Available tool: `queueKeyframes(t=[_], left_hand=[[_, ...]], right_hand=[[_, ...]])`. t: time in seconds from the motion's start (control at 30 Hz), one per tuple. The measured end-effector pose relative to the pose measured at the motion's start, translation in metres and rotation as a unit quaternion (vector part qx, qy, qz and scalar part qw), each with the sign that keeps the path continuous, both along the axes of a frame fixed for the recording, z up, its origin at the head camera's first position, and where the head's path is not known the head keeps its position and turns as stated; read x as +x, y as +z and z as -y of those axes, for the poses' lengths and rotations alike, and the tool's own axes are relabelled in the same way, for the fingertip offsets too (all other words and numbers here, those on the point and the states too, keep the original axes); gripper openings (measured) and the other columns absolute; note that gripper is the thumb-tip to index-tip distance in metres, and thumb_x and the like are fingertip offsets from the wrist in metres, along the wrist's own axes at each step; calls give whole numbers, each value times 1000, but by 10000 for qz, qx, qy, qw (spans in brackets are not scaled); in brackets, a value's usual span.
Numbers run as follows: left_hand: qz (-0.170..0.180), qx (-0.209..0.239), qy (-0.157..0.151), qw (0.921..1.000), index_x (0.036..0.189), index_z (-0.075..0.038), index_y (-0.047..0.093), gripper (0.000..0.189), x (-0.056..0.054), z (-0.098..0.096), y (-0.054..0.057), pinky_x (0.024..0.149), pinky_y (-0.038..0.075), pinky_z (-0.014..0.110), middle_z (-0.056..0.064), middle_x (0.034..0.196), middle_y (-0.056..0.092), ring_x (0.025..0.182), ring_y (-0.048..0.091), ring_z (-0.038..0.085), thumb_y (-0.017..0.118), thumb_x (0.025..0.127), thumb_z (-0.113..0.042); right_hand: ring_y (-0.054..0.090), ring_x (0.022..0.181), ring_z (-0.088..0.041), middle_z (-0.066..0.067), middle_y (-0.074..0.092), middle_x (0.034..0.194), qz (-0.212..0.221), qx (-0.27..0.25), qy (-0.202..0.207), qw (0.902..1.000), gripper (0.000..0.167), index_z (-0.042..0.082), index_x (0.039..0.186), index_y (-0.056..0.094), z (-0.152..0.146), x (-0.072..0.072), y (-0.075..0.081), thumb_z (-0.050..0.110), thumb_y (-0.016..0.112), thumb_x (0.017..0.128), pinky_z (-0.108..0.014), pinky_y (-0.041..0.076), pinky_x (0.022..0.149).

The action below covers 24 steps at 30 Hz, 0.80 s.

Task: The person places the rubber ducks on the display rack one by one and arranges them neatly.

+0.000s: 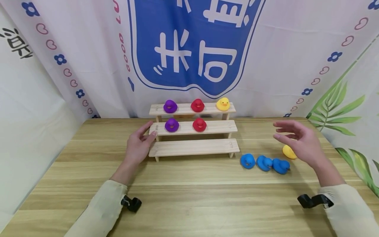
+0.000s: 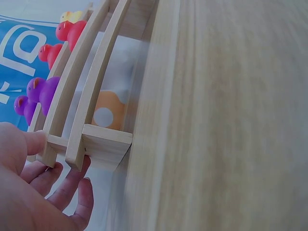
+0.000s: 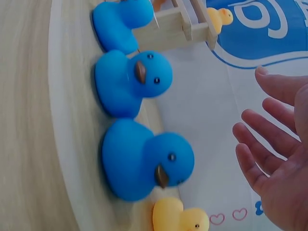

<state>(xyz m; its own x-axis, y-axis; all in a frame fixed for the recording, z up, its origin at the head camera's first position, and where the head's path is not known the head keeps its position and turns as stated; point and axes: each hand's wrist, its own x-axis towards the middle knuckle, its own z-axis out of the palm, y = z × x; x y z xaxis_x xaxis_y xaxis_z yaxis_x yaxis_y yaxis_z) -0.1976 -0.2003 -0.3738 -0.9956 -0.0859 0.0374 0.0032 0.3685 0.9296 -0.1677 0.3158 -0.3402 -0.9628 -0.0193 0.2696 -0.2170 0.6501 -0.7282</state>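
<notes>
A three-tier wooden stand [image 1: 193, 147] is gripped at its left end by my left hand [image 1: 138, 144]; the thumb lies on the middle tier's end in the left wrist view. Purple ducks [image 1: 171, 125] and red ducks [image 1: 199, 125] sit on the top and middle tiers. One yellow duck [image 1: 223, 104] stands at the top tier's right end. My right hand [image 1: 305, 141] hovers with relaxed fingers, holding nothing, above another yellow duck [image 1: 288, 151] that it partly hides. Three blue ducks [image 3: 144, 159] lie in a row on the table, left of that hand.
The wood-grain table [image 1: 189, 200] reaches back to a printed cloth [image 1: 103, 65] hanging behind the stand. White cloth with green leaves [image 1: 337, 115] borders the right side. A black wrist device [image 1: 314, 200] sits at each sleeve cuff.
</notes>
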Motion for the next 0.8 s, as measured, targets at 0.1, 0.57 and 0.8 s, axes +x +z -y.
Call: queueKeyframes(t=[0.1, 0.57, 0.8], left_hand=[[9, 12, 9, 10000, 162, -24, 45, 55, 0, 0, 0, 78, 54, 11, 6, 170, 41, 127, 66, 31, 61, 109, -30], [24, 23, 10, 10000, 162, -25, 45, 56, 1, 1, 1, 80, 53, 10, 5, 170, 41, 129, 65, 30, 61, 109, -31], [13, 20, 6, 10000, 162, -26, 46, 56, 0, 0, 0, 82, 53, 10, 5, 170, 41, 132, 65, 31, 62, 109, -30]], right_hand=[[61, 108, 10, 30, 63, 123, 79, 34, -93, 9999, 45, 15, 143, 63, -6, 2, -1, 31, 74, 102, -1, 48, 86], [64, 102, 14, 35, 62, 122, 393, 50, 125, 9991, 50, 8, 147, 58, -48, 9, -11, 22, 74, 102, -5, 53, 81], [64, 102, 13, 34, 66, 121, 442, 86, 288, 9986, 45, 5, 144, 59, -66, 10, -21, 16, 73, 102, -8, 54, 79]])
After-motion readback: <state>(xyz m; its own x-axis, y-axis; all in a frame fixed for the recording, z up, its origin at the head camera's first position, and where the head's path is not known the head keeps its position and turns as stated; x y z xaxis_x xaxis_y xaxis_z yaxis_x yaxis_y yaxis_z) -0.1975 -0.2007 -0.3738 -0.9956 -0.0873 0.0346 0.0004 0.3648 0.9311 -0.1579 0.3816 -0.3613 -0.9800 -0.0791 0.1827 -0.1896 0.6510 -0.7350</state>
